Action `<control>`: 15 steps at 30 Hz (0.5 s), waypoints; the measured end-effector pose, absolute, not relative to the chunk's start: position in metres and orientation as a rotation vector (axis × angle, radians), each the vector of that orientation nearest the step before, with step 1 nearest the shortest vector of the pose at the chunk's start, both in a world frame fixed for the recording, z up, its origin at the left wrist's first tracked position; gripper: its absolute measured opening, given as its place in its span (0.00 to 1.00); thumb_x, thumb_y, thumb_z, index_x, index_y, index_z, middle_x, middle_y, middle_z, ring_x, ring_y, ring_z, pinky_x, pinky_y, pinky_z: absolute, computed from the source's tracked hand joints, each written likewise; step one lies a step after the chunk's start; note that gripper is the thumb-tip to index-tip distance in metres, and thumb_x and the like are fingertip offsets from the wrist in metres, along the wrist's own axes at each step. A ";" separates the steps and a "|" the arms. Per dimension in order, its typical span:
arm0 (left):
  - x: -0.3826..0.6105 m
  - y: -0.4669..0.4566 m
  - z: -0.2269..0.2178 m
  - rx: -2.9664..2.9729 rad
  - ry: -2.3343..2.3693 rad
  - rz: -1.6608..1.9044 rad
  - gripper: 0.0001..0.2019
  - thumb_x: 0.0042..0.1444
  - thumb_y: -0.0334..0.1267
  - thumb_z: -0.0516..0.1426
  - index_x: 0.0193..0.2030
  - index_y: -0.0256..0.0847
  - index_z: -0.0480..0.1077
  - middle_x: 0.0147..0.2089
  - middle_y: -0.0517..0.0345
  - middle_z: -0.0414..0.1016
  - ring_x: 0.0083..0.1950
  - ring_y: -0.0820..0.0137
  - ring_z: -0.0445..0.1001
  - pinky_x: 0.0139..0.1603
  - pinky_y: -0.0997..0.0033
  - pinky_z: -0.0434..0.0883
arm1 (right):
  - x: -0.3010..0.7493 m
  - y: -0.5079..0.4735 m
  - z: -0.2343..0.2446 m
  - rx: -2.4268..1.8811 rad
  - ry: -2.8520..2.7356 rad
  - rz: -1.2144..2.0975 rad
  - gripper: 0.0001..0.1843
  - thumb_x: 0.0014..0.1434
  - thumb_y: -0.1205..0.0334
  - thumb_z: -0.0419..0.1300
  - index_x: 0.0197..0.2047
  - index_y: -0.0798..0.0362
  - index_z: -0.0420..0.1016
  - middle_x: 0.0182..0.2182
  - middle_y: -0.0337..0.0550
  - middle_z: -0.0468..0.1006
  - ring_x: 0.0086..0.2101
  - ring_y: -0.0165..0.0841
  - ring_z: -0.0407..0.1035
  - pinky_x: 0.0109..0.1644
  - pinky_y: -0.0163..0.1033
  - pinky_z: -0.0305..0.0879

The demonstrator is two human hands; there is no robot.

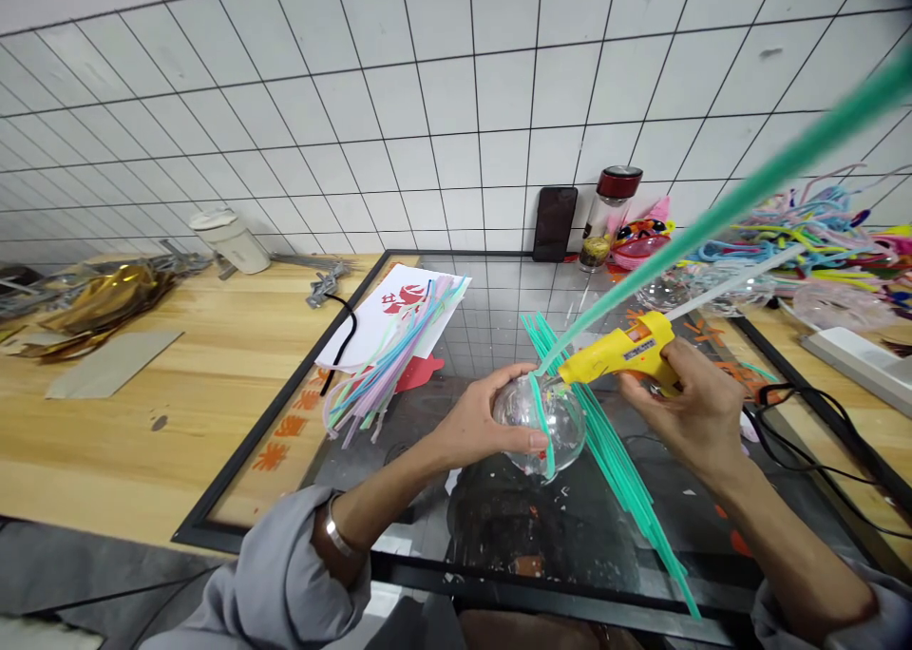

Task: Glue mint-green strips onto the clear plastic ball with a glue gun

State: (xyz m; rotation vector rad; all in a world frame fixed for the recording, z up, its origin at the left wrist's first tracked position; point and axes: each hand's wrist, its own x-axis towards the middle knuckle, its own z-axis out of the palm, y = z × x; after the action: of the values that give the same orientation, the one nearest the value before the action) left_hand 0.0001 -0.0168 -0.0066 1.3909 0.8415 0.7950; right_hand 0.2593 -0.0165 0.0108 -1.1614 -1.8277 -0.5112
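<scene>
My left hand is closed around the side of a clear plastic ball, its thumb pressing a green pipe cleaner that runs over the ball's surface. The free length of that pipe cleaner rises far to the upper right, past the camera. My right hand grips a yellow hot glue gun with a pale glue stick jutting from its back. The gun's nozzle meets the top of the ball beside the pipe cleaner. Beneath lies a bundle of green pipe cleaners on the dark glass.
Pastel pipe cleaners lie on white paper at left. Against the tiled wall stand a phone and a glass bottle. A heap of coloured pipe cleaners, a white power strip and black cable occupy the right.
</scene>
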 end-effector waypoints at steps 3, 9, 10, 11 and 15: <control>0.000 -0.017 -0.007 1.388 0.856 0.795 0.45 0.37 0.44 0.73 0.64 0.39 0.66 0.56 0.48 0.75 0.58 0.53 0.72 0.60 0.56 0.69 | 0.259 -0.017 0.011 -1.148 -1.833 -0.509 0.15 0.56 0.62 0.62 0.26 0.48 0.57 0.20 0.32 0.60 0.20 0.26 0.55 0.24 0.34 0.51; 0.001 -0.017 -0.007 1.383 0.843 0.803 0.44 0.37 0.44 0.73 0.64 0.39 0.67 0.54 0.49 0.75 0.56 0.55 0.72 0.58 0.59 0.70 | 0.258 -0.017 0.011 -1.152 -1.829 -0.476 0.16 0.56 0.62 0.62 0.26 0.48 0.56 0.20 0.31 0.59 0.20 0.25 0.53 0.24 0.34 0.50; 0.001 -0.017 -0.007 1.383 0.839 0.805 0.44 0.38 0.44 0.73 0.63 0.39 0.67 0.54 0.50 0.75 0.56 0.55 0.72 0.58 0.59 0.70 | 0.258 -0.017 0.011 -1.150 -1.826 -0.473 0.16 0.56 0.62 0.62 0.26 0.48 0.56 0.21 0.31 0.59 0.20 0.25 0.54 0.24 0.34 0.51; 0.001 -0.017 -0.007 1.383 0.835 0.808 0.43 0.38 0.43 0.73 0.63 0.39 0.67 0.55 0.50 0.75 0.56 0.56 0.72 0.58 0.59 0.69 | 0.258 -0.017 0.011 -1.148 -1.824 -0.471 0.16 0.56 0.62 0.62 0.27 0.48 0.56 0.21 0.31 0.59 0.20 0.26 0.54 0.24 0.34 0.51; 0.002 -0.016 -0.008 1.367 0.822 0.819 0.43 0.37 0.43 0.73 0.63 0.39 0.68 0.55 0.49 0.75 0.56 0.56 0.72 0.58 0.59 0.69 | 0.258 -0.016 0.010 -1.147 -1.832 -0.465 0.16 0.56 0.62 0.62 0.26 0.48 0.56 0.20 0.31 0.59 0.20 0.25 0.54 0.24 0.34 0.50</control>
State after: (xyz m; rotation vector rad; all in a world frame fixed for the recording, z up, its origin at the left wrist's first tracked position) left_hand 0.0017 -0.0164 -0.0076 1.3666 0.8219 0.8192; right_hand 0.2584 -0.0164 0.0097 -1.1473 -1.8315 -0.4654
